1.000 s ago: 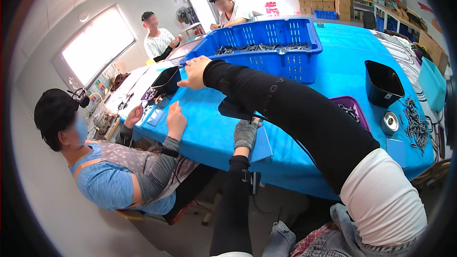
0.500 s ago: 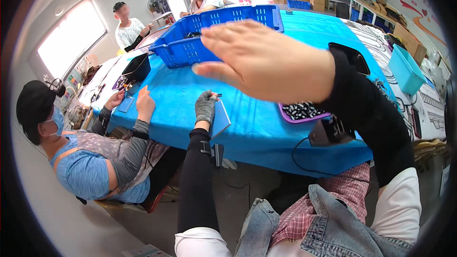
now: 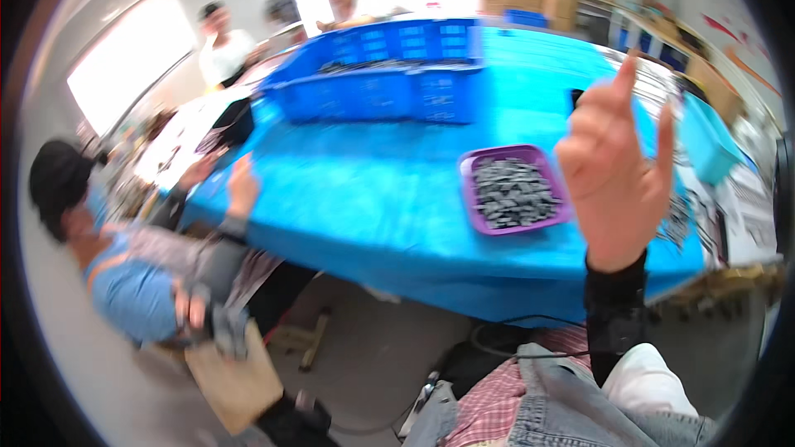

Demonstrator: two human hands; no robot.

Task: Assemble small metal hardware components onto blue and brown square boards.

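My left hand (image 3: 222,327), in a grey glove with bare fingertips, is low at the left beside the seated co-worker. It grips a flat tan board (image 3: 238,381), which covers part of my left wrist. Motion smears the fingers there. My right hand (image 3: 609,170) is raised over the right side of the table with nothing visible in it. Two of its fingers stretch out apart, while the others are bent. Just left of it stands a purple tray (image 3: 466,190) full of small black-and-grey pieces (image 3: 515,190).
A large blue crate (image 3: 373,98) with dark contents stands on the blue-covered table (image 3: 356,190). A co-worker (image 3: 124,265) sits close on the left; two more people are at the far side. A turquoise bin (image 3: 708,141) stands at the right. A black cable (image 3: 476,335) hangs near my lap.
My left hand has moved with the board from the table edge down and left, and its tan face now shows. My right hand has swung right and turned upward, uncovering the crate and tray.
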